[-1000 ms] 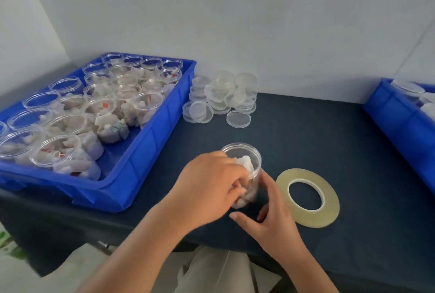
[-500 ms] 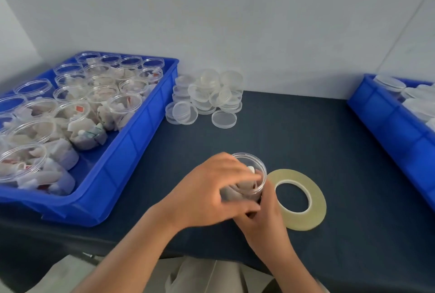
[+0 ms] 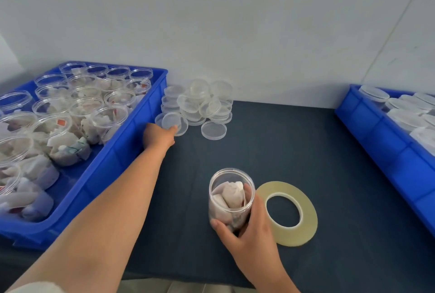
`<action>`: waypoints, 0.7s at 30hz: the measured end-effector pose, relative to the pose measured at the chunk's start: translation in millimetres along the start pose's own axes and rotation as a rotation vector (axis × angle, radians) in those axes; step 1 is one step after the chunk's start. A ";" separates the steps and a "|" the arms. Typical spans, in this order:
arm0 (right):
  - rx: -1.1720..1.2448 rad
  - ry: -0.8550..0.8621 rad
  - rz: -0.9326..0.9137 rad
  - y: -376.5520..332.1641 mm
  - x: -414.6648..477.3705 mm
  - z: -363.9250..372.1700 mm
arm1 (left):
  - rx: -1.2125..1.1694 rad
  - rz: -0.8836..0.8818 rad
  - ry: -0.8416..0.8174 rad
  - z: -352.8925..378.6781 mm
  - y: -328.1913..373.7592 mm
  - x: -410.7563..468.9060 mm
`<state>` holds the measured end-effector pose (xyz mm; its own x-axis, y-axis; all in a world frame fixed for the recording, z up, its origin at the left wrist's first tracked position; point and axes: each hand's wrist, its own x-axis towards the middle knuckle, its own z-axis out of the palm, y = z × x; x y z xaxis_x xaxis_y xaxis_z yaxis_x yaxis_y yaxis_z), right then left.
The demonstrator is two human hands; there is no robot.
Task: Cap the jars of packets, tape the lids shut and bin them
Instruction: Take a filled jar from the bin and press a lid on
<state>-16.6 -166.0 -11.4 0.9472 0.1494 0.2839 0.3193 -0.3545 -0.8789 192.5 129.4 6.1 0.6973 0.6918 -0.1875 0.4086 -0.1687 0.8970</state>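
Observation:
An uncapped clear jar (image 3: 231,196) with white packets inside stands on the dark table near the front. My right hand (image 3: 255,231) grips it round its lower side, thumb on the near wall. My left hand (image 3: 159,136) is stretched far out to the pile of clear lids (image 3: 203,104) by the wall. Its fingertips are at the near edge of one clear lid (image 3: 173,121); whether they pinch it is hidden. A flat roll of clear tape (image 3: 307,219) lies just right of the jar.
A blue bin (image 3: 131,149) on the left holds several open jars of packets (image 3: 82,113). A second blue bin (image 3: 376,137) at the right edge holds capped jars (image 3: 404,113). A white wall stands close behind the table (image 3: 294,146).
My left hand has let go of the jar and shot forward-left to the lid pile. My right hand now grips the jar alone.

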 end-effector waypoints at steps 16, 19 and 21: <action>-0.018 0.027 0.002 -5.4 -0.2 -2.5 | -0.692 0.135 -0.331 -64.0 -6.7 -157.0; -0.036 0.022 -0.015 -6.3 -1.4 -2.5 | -0.706 0.173 -0.403 -75.7 -6.3 -193.9; -0.037 0.010 -0.025 -6.2 -2.3 -2.3 | -0.589 0.239 -0.465 -75.3 -1.2 -214.8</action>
<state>-20.7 -166.3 -5.7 0.9390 0.1498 0.3096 0.3438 -0.3847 -0.8566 -2.2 33.9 75.4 0.9548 0.2974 0.0055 -0.0722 0.2138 0.9742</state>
